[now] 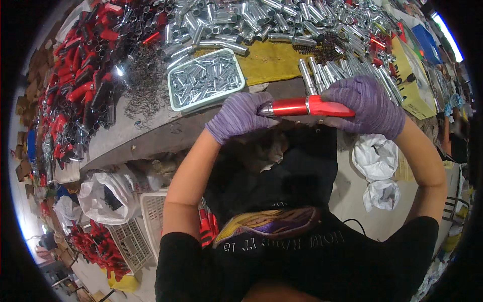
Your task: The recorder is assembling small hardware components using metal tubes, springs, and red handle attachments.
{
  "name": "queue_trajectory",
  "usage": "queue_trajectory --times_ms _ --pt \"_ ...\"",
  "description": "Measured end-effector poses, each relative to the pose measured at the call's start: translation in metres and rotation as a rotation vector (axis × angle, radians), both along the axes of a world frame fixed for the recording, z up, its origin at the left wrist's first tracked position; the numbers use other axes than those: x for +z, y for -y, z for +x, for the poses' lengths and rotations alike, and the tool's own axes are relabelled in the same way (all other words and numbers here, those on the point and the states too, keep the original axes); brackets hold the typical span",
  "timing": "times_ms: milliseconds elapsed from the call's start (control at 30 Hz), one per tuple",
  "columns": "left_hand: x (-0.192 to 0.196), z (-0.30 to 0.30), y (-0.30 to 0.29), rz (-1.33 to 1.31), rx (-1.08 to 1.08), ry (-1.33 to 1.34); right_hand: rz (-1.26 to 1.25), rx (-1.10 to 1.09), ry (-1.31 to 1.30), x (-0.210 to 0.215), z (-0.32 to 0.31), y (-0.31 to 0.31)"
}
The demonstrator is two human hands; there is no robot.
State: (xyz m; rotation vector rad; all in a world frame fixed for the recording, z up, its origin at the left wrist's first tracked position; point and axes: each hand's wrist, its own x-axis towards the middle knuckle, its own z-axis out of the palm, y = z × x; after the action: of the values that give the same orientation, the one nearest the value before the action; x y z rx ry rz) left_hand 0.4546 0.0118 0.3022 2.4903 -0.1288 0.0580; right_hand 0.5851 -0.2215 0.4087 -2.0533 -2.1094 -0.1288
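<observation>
- Head view: both gloved hands hold a red tube [311, 106] level near centre, just below the bench [151, 133].
- Left hand [240, 117] is closed around its silver tip at 9 o'clock; right hand [370, 106] wraps the red end at 3 o'clock.
- Tube looks light, stiff and glossy, probably slippery; gripping both ends suits it.
- White tray [206, 79] of metal pins sits at 11 o'clock.

**What our counter carries**

We see a grey counter [151, 132] bearing silver metal tubes [261, 20], red handles [83, 65] at left, dark wire springs [143, 83], a pale tray [206, 80] of small silver pieces, and a yellow cloth [271, 60].
</observation>
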Motion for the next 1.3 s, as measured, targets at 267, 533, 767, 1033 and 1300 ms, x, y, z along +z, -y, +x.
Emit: queue_trajectory --times_ms 267,533,767,1033,1300 --pt "-0.015 -0.007 0.022 0.153 0.200 0.225 -0.091 -0.378 -0.450 -0.004 -0.011 0.000" --pt "-0.014 -0.018 0.019 -0.072 0.141 0.439 -0.159 -0.434 -0.481 0.010 -0.014 -0.006" --pt "-0.035 -0.027 0.024 -0.133 0.236 0.668 -0.207 -0.441 -0.683 0.024 -0.015 -0.018" --pt "-0.005 -0.022 -0.015 -0.323 0.056 0.028 -0.009 -0.144 -0.269 0.023 -0.022 -0.032" --pt "-0.032 -0.029 0.021 0.164 0.482 0.486 -0.179 -0.414 -0.471 0.020 -0.017 -0.036"
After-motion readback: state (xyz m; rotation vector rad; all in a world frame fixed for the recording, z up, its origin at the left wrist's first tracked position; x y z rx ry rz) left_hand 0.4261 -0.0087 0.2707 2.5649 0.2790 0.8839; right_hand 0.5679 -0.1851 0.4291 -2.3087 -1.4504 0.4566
